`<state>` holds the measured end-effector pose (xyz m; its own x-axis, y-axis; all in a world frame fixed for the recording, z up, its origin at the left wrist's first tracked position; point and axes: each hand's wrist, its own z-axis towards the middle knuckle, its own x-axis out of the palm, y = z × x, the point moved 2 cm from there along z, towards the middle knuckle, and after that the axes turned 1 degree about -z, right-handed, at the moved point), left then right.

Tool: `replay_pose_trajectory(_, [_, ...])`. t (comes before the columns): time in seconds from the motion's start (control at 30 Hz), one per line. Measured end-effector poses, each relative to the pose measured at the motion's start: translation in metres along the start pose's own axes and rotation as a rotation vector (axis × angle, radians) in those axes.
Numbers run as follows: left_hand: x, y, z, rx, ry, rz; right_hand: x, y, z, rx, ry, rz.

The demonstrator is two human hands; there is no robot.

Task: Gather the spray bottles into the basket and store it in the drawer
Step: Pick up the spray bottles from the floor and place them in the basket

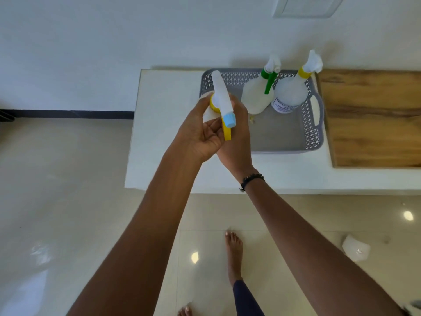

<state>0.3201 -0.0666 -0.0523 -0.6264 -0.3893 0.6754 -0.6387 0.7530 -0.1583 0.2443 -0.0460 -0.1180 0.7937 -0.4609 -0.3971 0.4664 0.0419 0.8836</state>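
A spray bottle (222, 96) with a white head, yellow collar and trigger and a light blue nozzle is held above the left end of the grey perforated basket (284, 137). My left hand (200, 131) grips it from the left near the collar. My right hand (237, 137) wraps it from the right and below; the bottle's body is hidden behind both hands. Two more spray bottles stand upright in the basket's far half: one with a green trigger (258, 94), one with a yellow collar and a label (290, 94).
The basket rests on a white counter (164, 133) against the wall. A wooden board surface (373, 117) adjoins the basket on the right. Glossy tiled floor (57, 179) lies to the left and below, with my bare feet (233, 254) on it.
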Motion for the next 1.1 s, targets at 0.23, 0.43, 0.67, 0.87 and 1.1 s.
replay_pose_trajectory(0.23, [0.017, -0.017, 0.074, 0.207, -0.151, 0.296, 0.013, -0.045, 0.06, 0.064, 0.011, -0.187])
replay_pose_trajectory(0.43, [-0.016, -0.013, 0.121, 0.717, -0.427, 1.103, 0.03, -0.086, 0.088, 0.149, 0.072, -0.316])
replay_pose_trajectory(0.67, [-0.019, -0.014, 0.15, 0.698, -0.328, 1.408, 0.034, -0.102, 0.083, 0.175, 0.086, -0.315])
replay_pose_trajectory(0.87, [-0.017, -0.028, 0.163, 0.728, -0.301, 1.533, 0.033, -0.1, 0.081, 0.18, 0.107, -0.229])
replay_pose_trajectory(1.1, [-0.018, -0.028, 0.172, 0.689, -0.224, 1.563, 0.034, -0.096, 0.081, 0.187, 0.141, -0.26])
